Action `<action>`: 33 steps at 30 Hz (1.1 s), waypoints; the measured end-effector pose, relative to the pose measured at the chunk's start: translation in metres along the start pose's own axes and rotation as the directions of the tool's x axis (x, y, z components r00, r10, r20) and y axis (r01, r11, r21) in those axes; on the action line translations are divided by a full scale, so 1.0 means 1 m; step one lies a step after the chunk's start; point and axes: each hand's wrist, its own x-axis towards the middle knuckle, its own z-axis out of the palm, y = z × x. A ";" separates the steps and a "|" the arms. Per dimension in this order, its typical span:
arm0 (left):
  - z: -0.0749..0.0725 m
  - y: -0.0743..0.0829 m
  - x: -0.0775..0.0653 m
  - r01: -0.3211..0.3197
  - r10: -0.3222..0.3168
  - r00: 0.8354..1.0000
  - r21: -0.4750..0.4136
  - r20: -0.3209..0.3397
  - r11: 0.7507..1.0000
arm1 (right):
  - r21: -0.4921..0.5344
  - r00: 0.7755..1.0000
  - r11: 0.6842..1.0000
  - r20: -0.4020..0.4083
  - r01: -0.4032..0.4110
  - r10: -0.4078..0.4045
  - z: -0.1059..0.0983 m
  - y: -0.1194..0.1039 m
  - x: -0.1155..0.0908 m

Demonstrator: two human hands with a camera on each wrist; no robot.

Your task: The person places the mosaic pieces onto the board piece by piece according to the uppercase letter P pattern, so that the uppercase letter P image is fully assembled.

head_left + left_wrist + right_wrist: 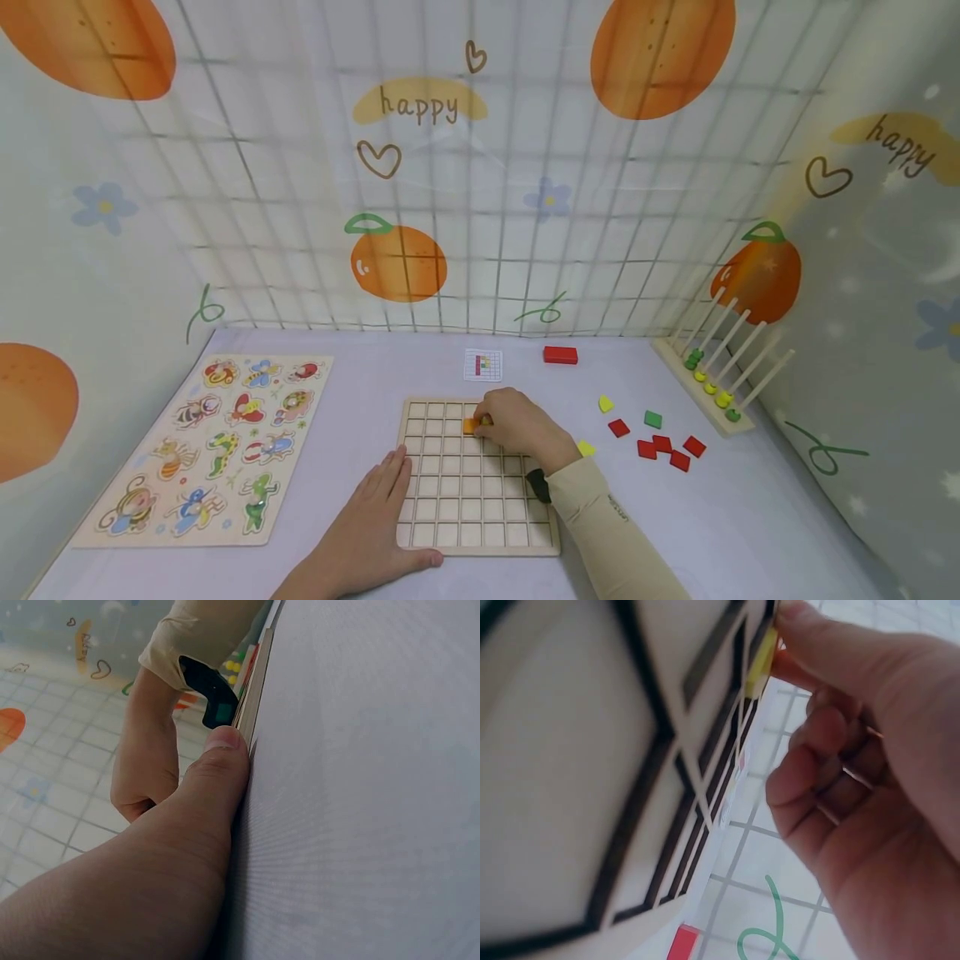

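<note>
A wooden grid board (438, 550) lies in front of me, mostly bare cells. My left hand (371, 517) rests along its left edge with fingers extended; the thumb (223, 742) touches the front rim. Over the board's far part, my right hand (517, 425) pinches a yellow tile (760, 666) between thumb and index finger, right at the cells, its other fingers curled in. Just left of these fingertips, an orange tile (469, 426) sits in a far-row cell. The fingers partly hide the yellow tile in the head view.
Behind the board lie a small pattern card (483, 365) and a red block (560, 356). Several red tiles (662, 444), a green tile (653, 419) and yellow pieces (605, 404) are scattered right. A bead-peg rack (720, 408) stands far right; an insect puzzle (217, 450) lies left.
</note>
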 end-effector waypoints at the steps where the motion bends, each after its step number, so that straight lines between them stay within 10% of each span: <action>1: 0.000 0.000 0.000 -0.002 0.002 1.000 0.002 -0.002 1.000 | 0.000 1.000 1.000 -0.002 0.002 -0.002 0.000 0.000 0.000; 33: 0.001 -0.001 0.000 -0.017 0.018 1.000 0.016 -0.021 1.000 | 0.038 0.999 0.998 -0.013 -0.044 0.045 0.000 -0.005 0.002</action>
